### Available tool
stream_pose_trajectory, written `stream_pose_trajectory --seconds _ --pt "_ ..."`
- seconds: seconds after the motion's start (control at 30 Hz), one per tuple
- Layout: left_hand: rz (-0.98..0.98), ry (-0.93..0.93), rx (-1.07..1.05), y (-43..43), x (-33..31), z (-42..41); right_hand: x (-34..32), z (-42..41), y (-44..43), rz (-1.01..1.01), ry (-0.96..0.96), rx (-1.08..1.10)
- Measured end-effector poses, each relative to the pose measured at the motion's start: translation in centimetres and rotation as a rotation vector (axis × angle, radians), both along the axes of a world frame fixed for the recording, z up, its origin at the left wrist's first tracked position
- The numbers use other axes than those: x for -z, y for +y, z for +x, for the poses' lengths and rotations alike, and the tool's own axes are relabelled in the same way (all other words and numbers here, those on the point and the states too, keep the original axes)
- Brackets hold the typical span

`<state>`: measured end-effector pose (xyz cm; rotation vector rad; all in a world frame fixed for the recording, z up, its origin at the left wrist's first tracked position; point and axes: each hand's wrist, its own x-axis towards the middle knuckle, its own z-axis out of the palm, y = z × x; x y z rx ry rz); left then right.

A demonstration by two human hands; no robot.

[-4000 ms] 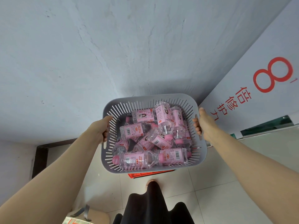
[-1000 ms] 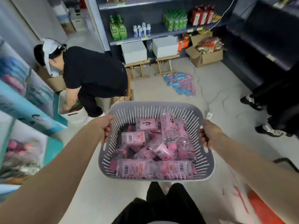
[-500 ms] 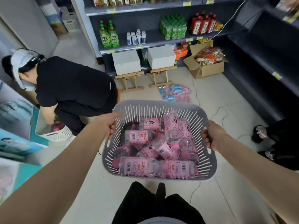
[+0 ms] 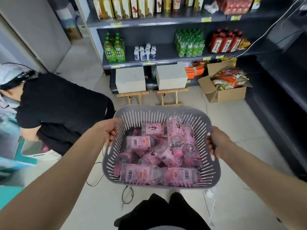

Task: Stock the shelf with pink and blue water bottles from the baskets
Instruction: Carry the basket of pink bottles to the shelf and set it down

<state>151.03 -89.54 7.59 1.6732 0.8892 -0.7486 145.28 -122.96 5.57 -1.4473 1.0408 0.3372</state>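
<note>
A person carried a grey slotted plastic basket at waist height in a shop aisle, above a pale tiled floor. The left hand gripped the basket's left rim, fingers curled over the edge. The right hand gripped the right rim the same way, beside a handle slot. The basket held a loose heap of pink water bottles lying on their sides and across one another.

Filled that full, the load was probably heavy, and the thin slotted walls looked likely to flex. A two-handed hold at opposite sides seemed the safest. The bottles looked smooth and round, apt to roll and slide if the basket tipped.

Ahead stood a dark shelf holding green bottles and small white bottles, well apart from the basket. A person in black bent over at the left.

No blue bottles showed in the basket. Its lower layer and underside were hidden, as were the fingertips under the rim. Label print was too small to read. The left edge was blurred, and the dark shelving at the right was cut off.
</note>
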Motion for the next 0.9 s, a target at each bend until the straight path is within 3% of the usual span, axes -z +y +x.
stream_pose_trajectory --seconds 0.23,0.9 --pt "-0.097 0.002 -0.113 -3.0 1.4 9.5 -0.7 12.5 -4.4 -0.064 -0.016 -0.065" --pt "-0.042 -0.011 -0.115 -8.0 2.4 45.0 2.3 46.8 -8.1 -0.078 0.061 -0.014"
